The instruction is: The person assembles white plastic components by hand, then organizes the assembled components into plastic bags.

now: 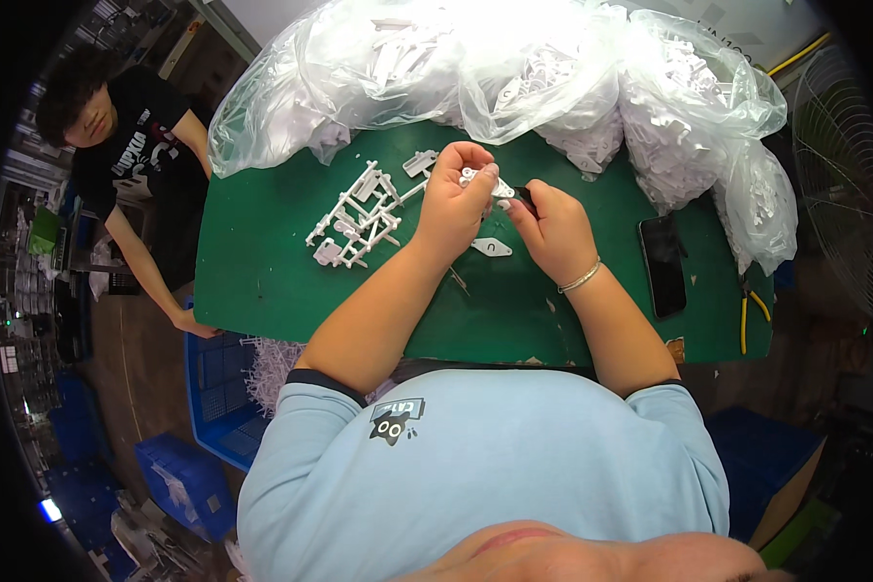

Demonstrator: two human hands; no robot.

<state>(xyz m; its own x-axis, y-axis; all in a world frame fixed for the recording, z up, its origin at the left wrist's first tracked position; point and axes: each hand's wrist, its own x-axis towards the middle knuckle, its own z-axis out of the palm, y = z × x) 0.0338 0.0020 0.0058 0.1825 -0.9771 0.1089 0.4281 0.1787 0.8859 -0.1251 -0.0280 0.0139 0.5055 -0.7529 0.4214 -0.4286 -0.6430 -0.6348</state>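
My left hand point(450, 209) is closed on a small white plastic part point(501, 187), pinched between thumb and fingers above the table. My right hand point(565, 231) comes up against the part from the other side, its fingers shut on a small dark tool point(525, 195). Most of that tool is hidden, so its kind does not show. Just below the hands lies a flat, pointed-oval white plastic piece point(492, 247). Left of my left hand, white plastic sprue frames point(357, 218) with parts still attached lie on the green table point(252, 281).
Clear plastic bags point(500, 87) full of white parts line the table's far side. A black phone point(662, 267) and yellow-handled nippers point(747, 315) lie at the right. A blue crate point(213, 407) with white sprue scraps point(270, 373) stands lower left, near another person point(136, 145).
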